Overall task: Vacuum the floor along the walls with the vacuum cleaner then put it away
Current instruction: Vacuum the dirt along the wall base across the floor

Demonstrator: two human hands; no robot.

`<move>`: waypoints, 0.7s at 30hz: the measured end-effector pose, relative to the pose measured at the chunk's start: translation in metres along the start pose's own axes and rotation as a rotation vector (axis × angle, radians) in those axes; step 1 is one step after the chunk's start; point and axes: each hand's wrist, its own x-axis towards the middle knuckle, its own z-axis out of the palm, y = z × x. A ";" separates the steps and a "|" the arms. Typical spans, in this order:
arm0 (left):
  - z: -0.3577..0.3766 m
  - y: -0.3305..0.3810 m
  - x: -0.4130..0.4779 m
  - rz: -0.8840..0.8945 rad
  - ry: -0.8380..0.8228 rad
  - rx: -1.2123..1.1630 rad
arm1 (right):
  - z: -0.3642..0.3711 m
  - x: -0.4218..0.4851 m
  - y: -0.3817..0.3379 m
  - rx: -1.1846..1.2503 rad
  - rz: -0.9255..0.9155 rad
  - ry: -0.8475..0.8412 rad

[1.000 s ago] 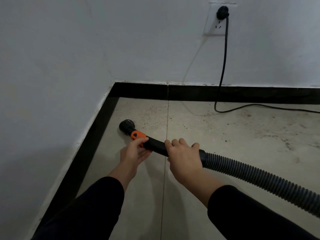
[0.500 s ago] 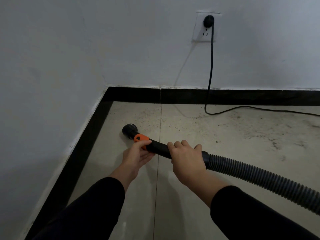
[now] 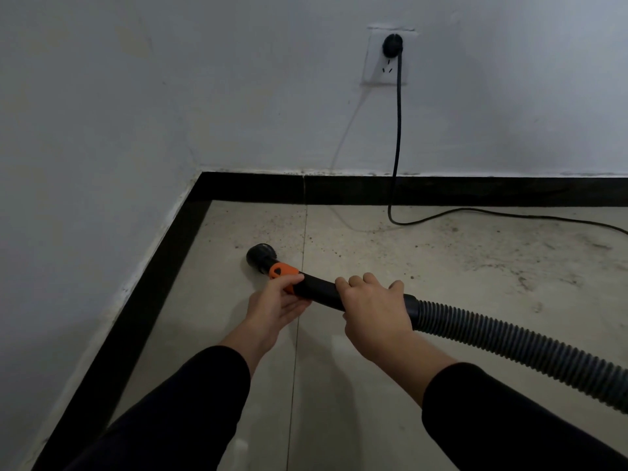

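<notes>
Dusty floor tiles point(image 3: 441, 266) at 12 o'clock stay speckled while the nozzle point(image 3: 260, 256) has edged toward 3 o'clock, left hand point(image 3: 275, 305) and right hand point(image 3: 372, 307) both clasping the wand point(image 3: 317, 288), so wall vacuuming looks barely begun.

Dim, even light in a room corner: the white-painted far wall point(image 3: 475, 96) meets the left wall point(image 3: 85, 147), with a black skirting board point(image 3: 441, 191) running along the foot of both. A white wall socket point(image 3: 375, 74) sits on the far wall. The pale tiled floor point(image 3: 441, 300), crossed by a thin grout line point(image 3: 303, 232), is peppered with dark specks point(image 3: 339, 248) near the far skirting.
</notes>
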 end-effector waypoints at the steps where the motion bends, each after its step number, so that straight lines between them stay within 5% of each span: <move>1: 0.002 -0.001 0.000 -0.002 -0.003 0.000 | 0.000 0.000 0.002 0.001 0.003 0.000; 21: 0.041 -0.014 0.002 -0.012 -0.075 0.013 | -0.002 -0.010 0.037 -0.017 0.072 -0.004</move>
